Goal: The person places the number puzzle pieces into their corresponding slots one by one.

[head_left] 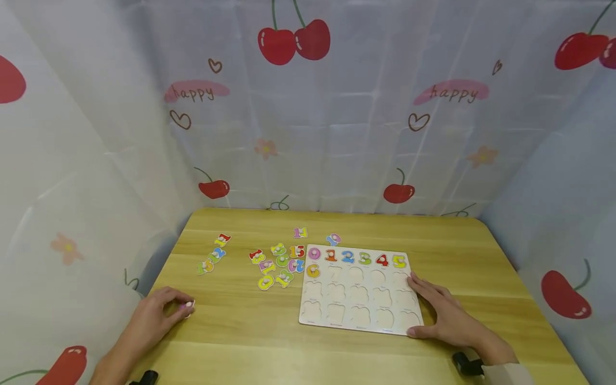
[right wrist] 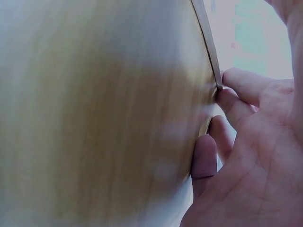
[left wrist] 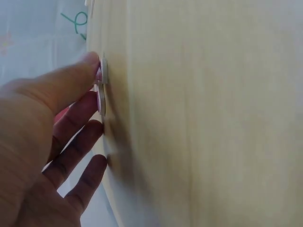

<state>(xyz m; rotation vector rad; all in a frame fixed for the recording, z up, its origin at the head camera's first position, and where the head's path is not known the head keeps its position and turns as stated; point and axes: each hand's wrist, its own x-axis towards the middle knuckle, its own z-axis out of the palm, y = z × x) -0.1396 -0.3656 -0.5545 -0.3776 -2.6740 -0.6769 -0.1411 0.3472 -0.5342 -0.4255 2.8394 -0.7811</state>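
At the table's left side, my left hand [head_left: 153, 315] pinches a small purple-pink puzzle piece [head_left: 189, 305] between thumb and fingertips. The left wrist view has this piece [left wrist: 101, 97] edge-on at the tabletop, its printed side mostly hidden. A wooden number puzzle board [head_left: 347, 320] lies right of centre, holding numbers 0 to 5 along its top row and an orange 6 [head_left: 313, 270] below. My right hand [head_left: 445, 313] rests against the board's right edge, thumb by the near corner and fingers extended higher up. In the right wrist view, fingertips [right wrist: 227, 101] touch the board's edge [right wrist: 208, 42].
Several loose number pieces [head_left: 266, 282] cluster left of the board. More lie farther left, including a red-and-yellow piece [head_left: 223, 239]. A pink-and-yellow 17 [head_left: 300, 232] and a blue-and-purple 10 [head_left: 333, 239] lie behind the board. A cherry-print curtain [head_left: 308, 107] encloses the wooden table [head_left: 240, 342].
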